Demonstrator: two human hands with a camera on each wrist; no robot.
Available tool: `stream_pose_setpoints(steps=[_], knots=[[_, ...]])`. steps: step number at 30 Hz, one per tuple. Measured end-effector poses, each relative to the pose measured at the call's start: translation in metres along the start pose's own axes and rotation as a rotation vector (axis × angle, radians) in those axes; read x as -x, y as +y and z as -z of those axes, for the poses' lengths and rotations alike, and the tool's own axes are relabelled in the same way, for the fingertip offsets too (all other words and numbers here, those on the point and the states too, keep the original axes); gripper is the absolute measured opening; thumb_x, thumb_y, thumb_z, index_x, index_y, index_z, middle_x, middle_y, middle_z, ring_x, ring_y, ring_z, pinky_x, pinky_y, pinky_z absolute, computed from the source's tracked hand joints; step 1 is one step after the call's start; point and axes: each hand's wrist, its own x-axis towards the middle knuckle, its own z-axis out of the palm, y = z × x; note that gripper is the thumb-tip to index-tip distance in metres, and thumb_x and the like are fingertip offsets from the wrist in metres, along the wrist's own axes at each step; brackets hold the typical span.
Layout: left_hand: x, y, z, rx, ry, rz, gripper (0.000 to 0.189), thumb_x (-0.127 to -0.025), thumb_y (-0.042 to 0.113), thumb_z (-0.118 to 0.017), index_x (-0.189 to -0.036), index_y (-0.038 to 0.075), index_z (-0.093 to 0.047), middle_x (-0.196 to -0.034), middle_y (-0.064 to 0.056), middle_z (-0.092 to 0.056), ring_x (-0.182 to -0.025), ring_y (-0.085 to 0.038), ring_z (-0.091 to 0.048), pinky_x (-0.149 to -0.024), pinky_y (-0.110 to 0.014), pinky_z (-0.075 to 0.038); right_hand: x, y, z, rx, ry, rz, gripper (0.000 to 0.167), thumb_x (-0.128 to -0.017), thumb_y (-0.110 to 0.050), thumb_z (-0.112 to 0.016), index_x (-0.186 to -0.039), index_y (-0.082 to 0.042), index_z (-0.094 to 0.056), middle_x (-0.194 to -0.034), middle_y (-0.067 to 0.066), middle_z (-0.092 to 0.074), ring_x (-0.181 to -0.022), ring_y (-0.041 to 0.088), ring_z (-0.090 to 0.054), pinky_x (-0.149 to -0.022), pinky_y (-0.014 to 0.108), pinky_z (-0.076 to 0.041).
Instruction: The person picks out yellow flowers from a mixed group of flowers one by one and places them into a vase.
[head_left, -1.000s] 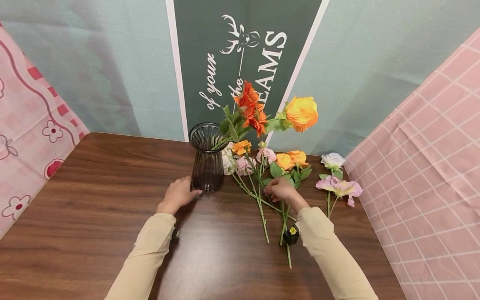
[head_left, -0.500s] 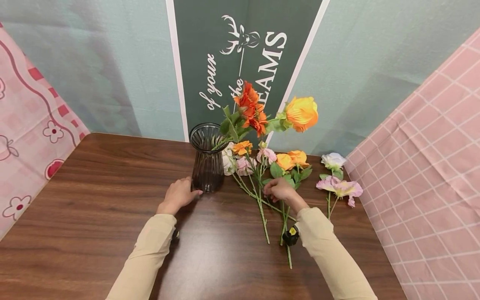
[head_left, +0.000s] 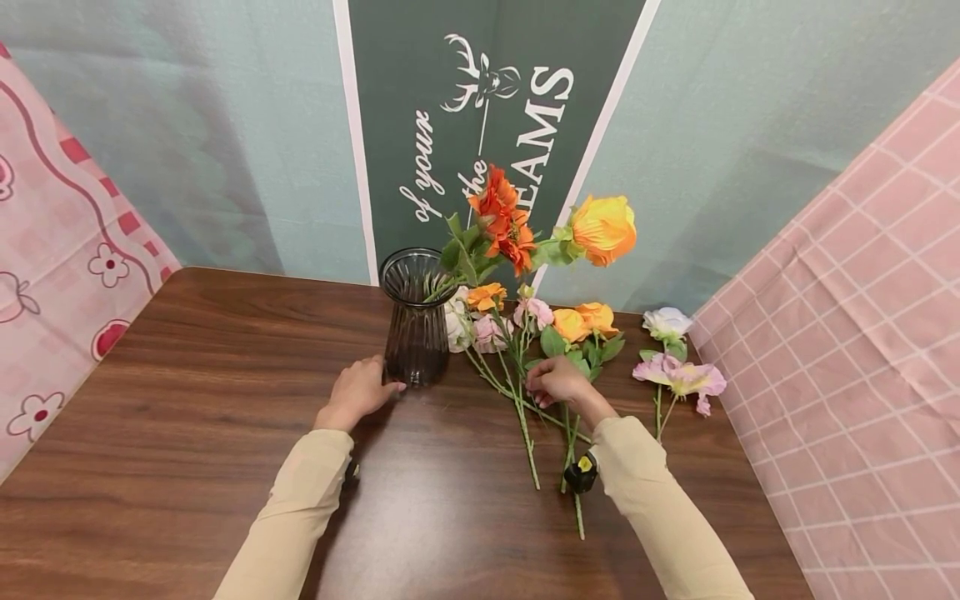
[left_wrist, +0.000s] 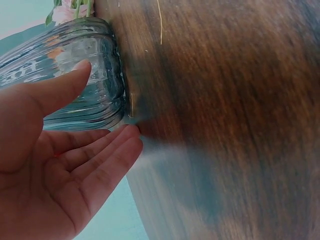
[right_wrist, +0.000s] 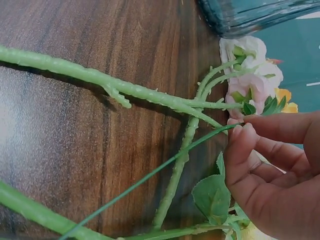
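A ribbed smoky glass vase (head_left: 417,342) stands upright on the table, with the stems of red-orange flowers (head_left: 501,212) and a large yellow rose (head_left: 602,229) leaning right out of its mouth. My left hand (head_left: 357,388) rests at the vase's base; in the left wrist view its fingers are straight and the thumb lies apart from them, alongside the glass. Among the lying flowers my right hand (head_left: 561,382) pinches a thin dark green stem (right_wrist: 165,164) between thumb and index finger. The bloom of that stem is hidden. Thicker light green stems (right_wrist: 135,90) cross beneath it.
Pink flowers (head_left: 491,332), a small orange flower (head_left: 486,296) and orange roses (head_left: 596,317) lie right of the vase. Farther right are a white flower (head_left: 666,322) and a lilac flower (head_left: 693,379). Fabric hangs along the table's back and sides.
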Motion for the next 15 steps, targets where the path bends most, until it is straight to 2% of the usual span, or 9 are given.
stream_pose_setpoints(steps=[7, 15], knots=[[0.0001, -0.0001, -0.0004, 0.000, 0.007, -0.002, 0.046, -0.083, 0.033, -0.066, -0.100, -0.008, -0.056, -0.094, -0.028, -0.060, -0.087, -0.045, -0.057, -0.073, -0.052, -0.045, 0.0000, 0.0007, 0.0038, -0.045, -0.040, 0.017, 0.011, -0.086, 0.008, -0.051, -0.091, 0.015, -0.058, -0.073, 0.016, -0.059, -0.052, 0.014, -0.053, -0.052, 0.030, -0.051], [0.0008, 0.0003, -0.0001, -0.007, -0.006, -0.001, 0.050, -0.084, 0.033, -0.066, -0.106, -0.010, -0.055, -0.098, -0.029, -0.059, -0.090, -0.046, -0.056, -0.076, -0.052, -0.045, 0.0023, -0.0018, 0.0052, -0.086, -0.070, 0.026, 0.008, -0.087, 0.009, -0.050, -0.089, 0.014, -0.056, -0.076, 0.019, -0.058, -0.053, 0.014, -0.053, -0.052, 0.028, -0.050]])
